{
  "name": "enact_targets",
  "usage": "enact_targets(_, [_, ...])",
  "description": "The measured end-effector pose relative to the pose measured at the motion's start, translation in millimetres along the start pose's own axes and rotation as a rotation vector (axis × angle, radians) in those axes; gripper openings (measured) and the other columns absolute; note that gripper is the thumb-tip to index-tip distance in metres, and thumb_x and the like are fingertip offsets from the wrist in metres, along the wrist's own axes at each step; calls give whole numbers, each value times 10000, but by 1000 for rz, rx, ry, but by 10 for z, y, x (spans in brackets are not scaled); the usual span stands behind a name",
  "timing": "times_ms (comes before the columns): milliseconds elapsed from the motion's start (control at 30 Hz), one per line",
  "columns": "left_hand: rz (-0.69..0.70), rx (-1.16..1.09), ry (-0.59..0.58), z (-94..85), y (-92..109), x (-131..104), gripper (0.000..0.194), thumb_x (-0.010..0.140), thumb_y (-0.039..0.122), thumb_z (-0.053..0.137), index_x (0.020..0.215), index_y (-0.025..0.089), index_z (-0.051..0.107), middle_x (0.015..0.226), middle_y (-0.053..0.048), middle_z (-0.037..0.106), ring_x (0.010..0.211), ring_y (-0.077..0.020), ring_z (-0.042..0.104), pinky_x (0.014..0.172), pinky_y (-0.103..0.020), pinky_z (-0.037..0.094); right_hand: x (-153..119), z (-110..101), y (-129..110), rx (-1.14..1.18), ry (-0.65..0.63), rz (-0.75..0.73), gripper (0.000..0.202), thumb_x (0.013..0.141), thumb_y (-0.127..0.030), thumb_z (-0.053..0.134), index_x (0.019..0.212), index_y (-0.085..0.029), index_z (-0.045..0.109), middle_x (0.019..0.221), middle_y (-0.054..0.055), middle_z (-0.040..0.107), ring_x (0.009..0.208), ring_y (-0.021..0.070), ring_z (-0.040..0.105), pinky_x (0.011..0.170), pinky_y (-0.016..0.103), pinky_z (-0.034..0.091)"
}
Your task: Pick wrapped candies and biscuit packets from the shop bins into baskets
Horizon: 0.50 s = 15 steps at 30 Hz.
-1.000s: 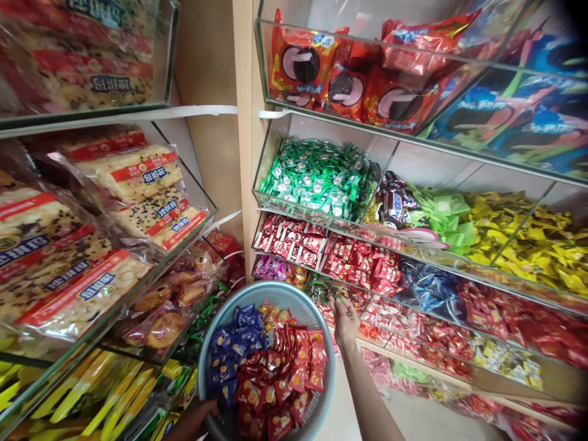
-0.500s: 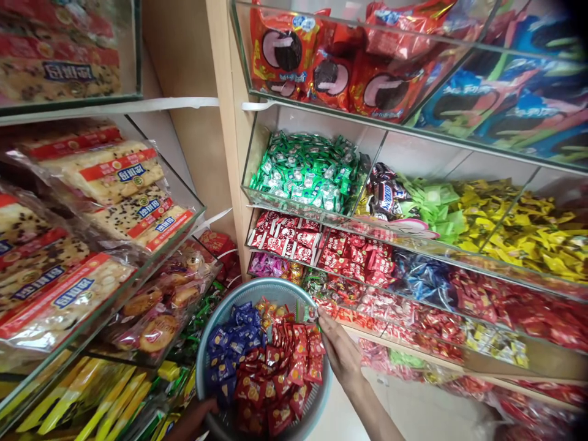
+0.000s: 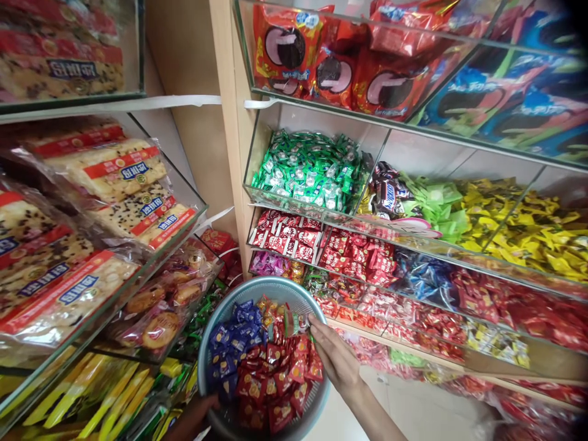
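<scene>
A round grey-blue basket (image 3: 212, 306) holds blue-wrapped sweets (image 3: 232, 343) on its left side and red-wrapped sweets (image 3: 271, 383) in the middle and right. A few orange and green packets lie near its far rim. My left hand (image 3: 197, 416), dark and partly cut off by the bottom edge, grips the basket's near left rim. My right hand (image 3: 337, 355) reaches over the right rim, its fingertips at the red sweets; the fingers lie close together and I cannot make out anything between them.
Clear-fronted shelves hold green sweets (image 3: 312, 171), yellow sweets (image 3: 519, 226) and red cookie packs (image 3: 285, 49) ahead and to the right. Wrapped sesame biscuits (image 3: 124, 165) fill the left shelf. Below right, pale floor (image 3: 404, 404) shows.
My right hand has moved slightly left and down, farther over the basket's inside. Small packets near the far rim have shifted. My left hand stays at the rim.
</scene>
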<state>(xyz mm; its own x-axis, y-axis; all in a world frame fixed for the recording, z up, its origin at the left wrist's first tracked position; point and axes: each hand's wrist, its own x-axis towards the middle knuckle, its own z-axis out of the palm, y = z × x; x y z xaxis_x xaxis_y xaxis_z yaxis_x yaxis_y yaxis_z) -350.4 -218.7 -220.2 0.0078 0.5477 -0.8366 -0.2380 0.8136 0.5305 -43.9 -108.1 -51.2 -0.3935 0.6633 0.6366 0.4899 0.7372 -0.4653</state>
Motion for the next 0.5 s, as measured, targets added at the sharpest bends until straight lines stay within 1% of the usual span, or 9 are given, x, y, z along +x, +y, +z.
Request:
enact_targets(33, [12, -14, -2, -25, -54, 46, 88, 536, 217, 542, 524, 207, 455, 518, 55, 478, 556, -125, 400, 532, -236, 329, 1, 40, -4, 34, 2, 37, 496, 781, -80, 493, 1256, -199, 413, 1202, 110, 529, 1070, 206, 523, 872, 338, 486])
enact_targets(100, [21, -29, -15, -65, -134, 108, 67, 540, 203, 533, 558, 203, 469, 532, 56, 488, 555, -123, 416, 530, -231, 333, -7, 181, -16, 111, 42, 173, 413, 789, -105, 492, 1186, -221, 494, 1116, 84, 595, 1013, 191, 564, 847, 329, 499])
enact_targets(167, [14, -34, -31, -82, -160, 120, 78, 544, 211, 550, 576, 193, 481, 555, 52, 501, 562, -118, 436, 543, -225, 345, -27, 410, -52, 222, 86, 371, 290, 797, -164, 502, 1063, -250, 583, 984, 46, 656, 900, 172, 615, 782, 310, 523])
enact_targets(200, [9, -36, -40, -80, -153, 111, 88, 545, 215, 559, 579, 188, 483, 560, 51, 502, 559, -114, 439, 547, -224, 350, -39, 558, -84, 300, 78, 476, 236, 799, -205, 508, 1006, -256, 610, 928, 32, 671, 841, 166, 630, 741, 301, 531])
enact_targets(267, [6, -43, -37, -57, -110, 71, 101, 547, 212, 567, 572, 182, 473, 550, 51, 492, 542, -106, 433, 544, -223, 349, -57, 909, -172, 492, -7, 664, 174, 794, -292, 517, 911, -244, 637, 846, 21, 680, 757, 165, 635, 679, 298, 530])
enact_targets(300, [3, -47, -25, -38, -80, 46, 100, 544, 201, 564, 572, 182, 469, 543, 52, 487, 535, -104, 428, 537, -222, 344, -57, 1108, -225, 597, -55, 749, 187, 793, -331, 513, 896, -232, 635, 832, 21, 677, 755, 168, 631, 675, 301, 523])
enact_targets(367, [-3, -52, 5, 6, -15, -7, 112, 525, 180, 561, 586, 187, 468, 541, 57, 486, 535, -105, 425, 529, -223, 336, -30, 1533, -332, 774, -70, 879, 233, 749, -419, 545, 770, -203, 628, 736, 20, 665, 697, 177, 627, 640, 305, 511])
enact_targets(433, [-5, -46, 13, 47, 45, -59, 134, 504, 179, 573, 584, 191, 465, 536, 62, 477, 537, -105, 421, 532, -227, 332, 49, 1961, -423, 954, -40, 1045, 329, 639, -512, 615, 682, -188, 581, 619, 4, 623, 582, 179, 615, 558, 306, 502])
enact_targets(500, [-19, -15, 16, 76, 93, -110, 150, 491, 193, 585, 549, 193, 446, 518, 67, 452, 529, -100, 406, 540, -229, 329, 177, 2337, -493, 1055, -1, 1198, 420, 498, -548, 690, 639, -186, 531, 538, -24, 565, 468, 163, 578, 495, 303, 485])
